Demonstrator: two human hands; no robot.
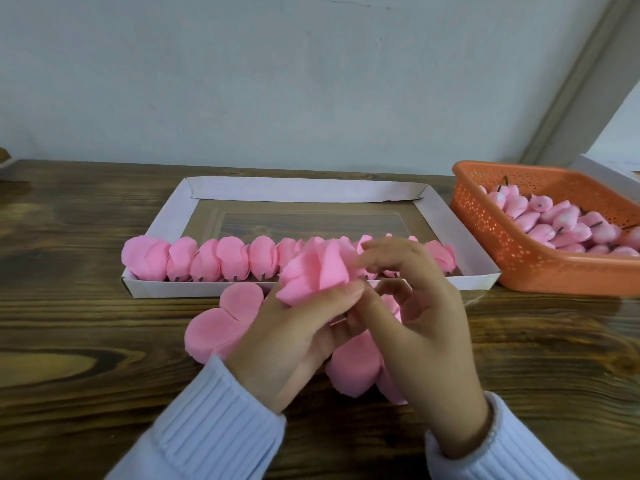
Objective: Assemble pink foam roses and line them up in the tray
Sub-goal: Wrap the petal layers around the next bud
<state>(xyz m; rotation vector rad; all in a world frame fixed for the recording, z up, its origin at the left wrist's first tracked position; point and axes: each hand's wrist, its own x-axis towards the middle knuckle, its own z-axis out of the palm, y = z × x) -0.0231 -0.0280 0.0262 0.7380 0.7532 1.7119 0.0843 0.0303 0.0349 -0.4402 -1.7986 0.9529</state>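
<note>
Work surface during rose assembly. A dark wooden table [86,341] stands against a pale wall [277,81]. At the right, an orange perforated basket [485,216] holds a heap of pink buds [568,223], some with short dark stems showing. A white cardboard tray [304,189] lies at centre, its floor mostly bare. A row of finished roses [207,259] lines its near wall, heads up and packed side by side, the leftmost leaning over the tray's corner. Just in front of the tray, stacks of pink foam petals [221,323] lie flat on the table. One lobed stack shows at the left; others are largely covered by the person's hands and pale blue ribbed sleeves [214,420]. The same hands hide the right-hand part of the row. The half-made rose [315,271] is held above the table, in front of the tray's near wall; its matte pink petals overlap loosely and flare upward. The left hand [291,341] grips it from below, thumb pressed across the base. The right hand [426,327], fingers bent, pinches lightly at the outer petal on the rose's right side.
</note>
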